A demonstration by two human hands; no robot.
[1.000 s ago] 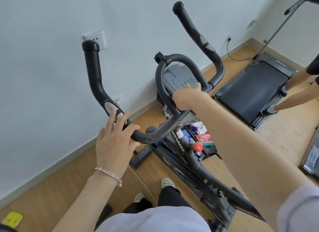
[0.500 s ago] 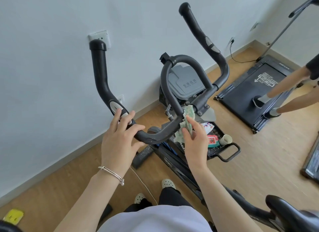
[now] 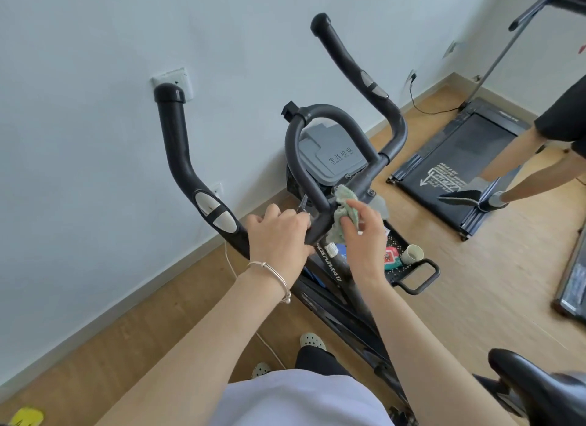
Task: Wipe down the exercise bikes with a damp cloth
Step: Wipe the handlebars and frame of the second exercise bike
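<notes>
A black exercise bike stands in front of me, its handlebar [image 3: 177,159] rising in two long horns with a loop in the middle. My left hand [image 3: 279,235] grips the lower bar near the centre joint. My right hand [image 3: 361,232] holds a crumpled green cloth [image 3: 344,211] pressed against the bar where the loop meets the stem. The bike's black saddle [image 3: 536,390] shows at the bottom right. A silver bracelet sits on my left wrist.
A grey-lidded bin [image 3: 329,159] stands behind the handlebar by the white wall. A black tray [image 3: 415,273] on the floor holds a cup and small packages. Another person's legs [image 3: 520,159] are on a treadmill [image 3: 456,171] at the right. A cable runs along the wooden floor.
My left hand slid right along the bar toward the centre joint. My right hand came back from the far loop and now holds the green cloth against the joint. The view shifted slightly.
</notes>
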